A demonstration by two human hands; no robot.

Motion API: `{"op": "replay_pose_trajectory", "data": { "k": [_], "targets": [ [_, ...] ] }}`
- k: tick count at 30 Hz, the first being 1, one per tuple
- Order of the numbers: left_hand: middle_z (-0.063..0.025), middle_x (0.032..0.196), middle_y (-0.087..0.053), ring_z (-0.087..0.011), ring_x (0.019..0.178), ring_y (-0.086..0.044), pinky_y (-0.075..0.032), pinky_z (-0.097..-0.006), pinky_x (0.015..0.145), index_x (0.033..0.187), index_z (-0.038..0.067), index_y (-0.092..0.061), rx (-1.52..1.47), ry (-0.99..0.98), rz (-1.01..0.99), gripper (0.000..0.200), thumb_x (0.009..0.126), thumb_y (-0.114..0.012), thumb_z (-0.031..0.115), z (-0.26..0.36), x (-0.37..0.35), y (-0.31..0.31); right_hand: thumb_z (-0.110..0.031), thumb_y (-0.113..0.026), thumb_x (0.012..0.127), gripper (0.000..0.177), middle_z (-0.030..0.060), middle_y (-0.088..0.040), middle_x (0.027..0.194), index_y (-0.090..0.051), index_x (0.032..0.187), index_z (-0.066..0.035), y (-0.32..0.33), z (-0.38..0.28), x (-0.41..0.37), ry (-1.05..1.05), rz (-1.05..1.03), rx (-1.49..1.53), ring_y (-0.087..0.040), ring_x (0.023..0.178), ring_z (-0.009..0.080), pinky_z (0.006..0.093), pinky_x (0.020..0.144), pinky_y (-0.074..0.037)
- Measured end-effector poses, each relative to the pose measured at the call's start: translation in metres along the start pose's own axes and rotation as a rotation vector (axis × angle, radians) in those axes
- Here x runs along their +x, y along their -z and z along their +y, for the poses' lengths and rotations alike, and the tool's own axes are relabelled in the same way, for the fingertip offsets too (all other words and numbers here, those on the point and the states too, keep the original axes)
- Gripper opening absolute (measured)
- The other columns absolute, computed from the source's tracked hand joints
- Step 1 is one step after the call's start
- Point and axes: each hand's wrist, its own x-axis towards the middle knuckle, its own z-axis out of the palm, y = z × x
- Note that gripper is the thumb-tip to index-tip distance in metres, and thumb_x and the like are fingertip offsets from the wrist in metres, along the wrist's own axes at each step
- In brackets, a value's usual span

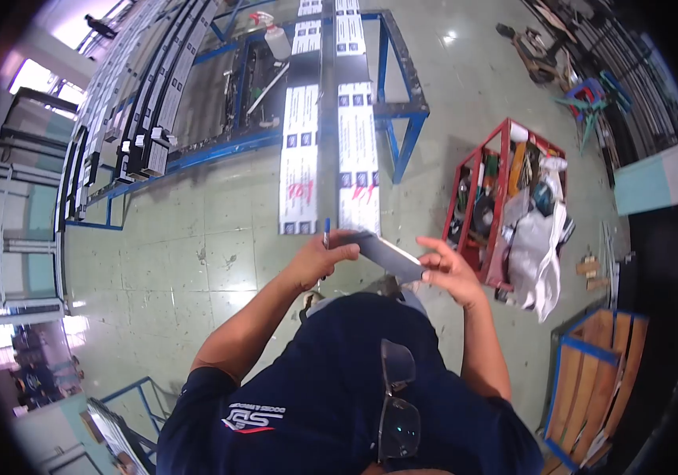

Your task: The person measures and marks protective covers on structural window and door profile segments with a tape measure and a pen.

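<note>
Between my two hands is a dark grey, flat rectangular piece [390, 257] with a pale upper edge, tilted down to the right. My left hand [315, 260] is closed on its left end, and a blue-tipped pen [326, 229] sticks up from the same hand. My right hand [453, 275] pinches the right end between thumb and fingers, with the index finger raised off it. Just beyond my hands, two long profiles, a left one [300, 158] and a right one [358, 158], lie side by side under printed white film with red handwriting near their ends.
A blue-framed bench [406, 111] supports the profiles, and a spray bottle [276, 41] stands on it. Wrapped bars [149, 103] fill a rack at left. On the right are a red tool carrier [505, 158] full of tools, a white bag [537, 257] and a wooden crate [592, 380].
</note>
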Motion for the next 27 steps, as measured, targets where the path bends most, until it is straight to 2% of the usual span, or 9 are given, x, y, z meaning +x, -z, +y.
{"op": "replay_pose_trajectory", "data": {
  "k": [3, 5, 7, 9, 13, 19, 24, 26, 27],
  "targets": [
    [-0.0024, 0.098, -0.069, -0.0025, 0.059, -0.040, -0.030, -0.0201, 0.048, 0.135, 0.008, -0.059, -0.019, -0.026, 0.042, 0.049, 0.091, -0.075, 0.026, 0.011, 0.036, -0.053, -0.007, -0.075, 0.084, 0.073, 0.0040, -0.063, 0.106, -0.043, 0.149, -0.008, 0.055, -0.020, -0.019, -0.036, -0.022, -0.088, -0.061, 0.093, 0.0129, 0.0282, 0.084, -0.049],
    [0.0005, 0.098, -0.068, -0.0024, 0.064, -0.043, -0.029, -0.0198, 0.050, 0.134, 0.011, -0.060, 0.146, -0.029, -0.037, 0.047, 0.091, -0.074, 0.025, 0.030, 0.051, -0.082, -0.011, -0.079, 0.084, 0.076, 0.0034, -0.062, 0.107, -0.041, 0.150, -0.006, 0.099, -0.028, -0.020, -0.071, -0.033, -0.296, -0.060, 0.097, 0.0130, 0.0286, 0.086, -0.049],
    [0.0005, 0.103, -0.068, -0.0054, 0.077, -0.052, -0.035, -0.0226, 0.057, 0.136, 0.011, -0.060, 0.136, -0.064, -0.037, 0.050, 0.091, -0.074, 0.027, 0.050, 0.061, -0.107, -0.011, -0.081, 0.082, 0.074, 0.0017, -0.060, 0.109, -0.045, 0.147, -0.004, 0.124, -0.042, -0.023, -0.168, -0.029, -0.267, -0.058, 0.098, 0.0123, 0.0274, 0.088, -0.048],
    [-0.0008, 0.108, -0.068, -0.0079, 0.088, -0.058, -0.047, -0.0255, 0.072, 0.136, 0.005, -0.058, 0.153, -0.223, -0.058, 0.056, 0.087, -0.079, 0.022, 0.048, 0.084, -0.119, -0.004, -0.077, 0.082, 0.061, -0.0007, -0.060, 0.116, -0.054, 0.138, -0.003, 0.143, -0.050, -0.019, -0.202, -0.098, -0.173, -0.058, 0.105, 0.0118, 0.0276, 0.091, -0.048],
    [-0.0045, 0.113, -0.069, -0.0100, 0.099, -0.063, -0.049, -0.0270, 0.092, 0.135, 0.001, -0.056, 0.119, -0.270, -0.023, 0.058, 0.084, -0.081, 0.013, 0.057, 0.099, -0.129, -0.001, -0.074, 0.081, 0.055, 0.0031, -0.064, 0.123, -0.056, 0.133, -0.001, 0.161, -0.059, -0.001, -0.144, -0.190, -0.207, -0.062, 0.108, 0.0153, 0.0310, 0.097, -0.047],
    [-0.0040, 0.117, -0.066, -0.0097, 0.102, -0.061, -0.048, -0.0261, 0.091, 0.133, 0.002, -0.058, -0.048, -0.218, 0.042, 0.056, 0.084, -0.081, 0.011, 0.049, 0.092, -0.109, -0.003, -0.076, 0.078, 0.056, 0.0102, -0.068, 0.117, -0.057, 0.131, -0.001, 0.148, -0.074, 0.033, -0.115, -0.217, -0.592, -0.064, 0.103, 0.0169, 0.0311, 0.090, -0.050],
    [-0.0029, 0.112, -0.066, -0.0088, 0.101, -0.059, -0.048, -0.0252, 0.087, 0.134, 0.003, -0.058, -0.064, -0.064, 0.097, 0.055, 0.085, -0.080, 0.014, 0.056, 0.060, -0.075, -0.005, -0.078, 0.075, 0.056, 0.0078, -0.068, 0.116, -0.058, 0.127, 0.002, 0.126, -0.063, 0.065, -0.072, -0.201, -0.474, -0.064, 0.104, 0.0165, 0.0312, 0.091, -0.049],
    [0.0010, 0.094, -0.067, -0.0047, 0.068, -0.051, -0.036, -0.0238, 0.053, 0.133, 0.012, -0.062, 0.001, -0.264, 0.107, 0.057, 0.083, -0.082, 0.028, 0.029, 0.067, -0.055, -0.004, -0.078, 0.074, 0.056, 0.0058, -0.068, 0.114, -0.059, 0.126, 0.002, 0.118, -0.057, 0.076, -0.085, -0.254, -0.440, -0.063, 0.104, 0.0152, 0.0303, 0.092, -0.049],
    [-0.0014, 0.097, -0.068, -0.0064, 0.073, -0.056, -0.043, -0.0248, 0.059, 0.134, 0.008, -0.060, 0.068, -0.126, 0.112, 0.058, 0.083, -0.082, 0.026, 0.052, 0.046, -0.047, -0.006, -0.078, 0.074, 0.053, 0.0037, -0.066, 0.108, -0.061, 0.123, 0.000, 0.104, -0.064, 0.078, -0.073, -0.295, -0.487, -0.062, 0.100, 0.0139, 0.0300, 0.090, -0.049]
  ]
}}
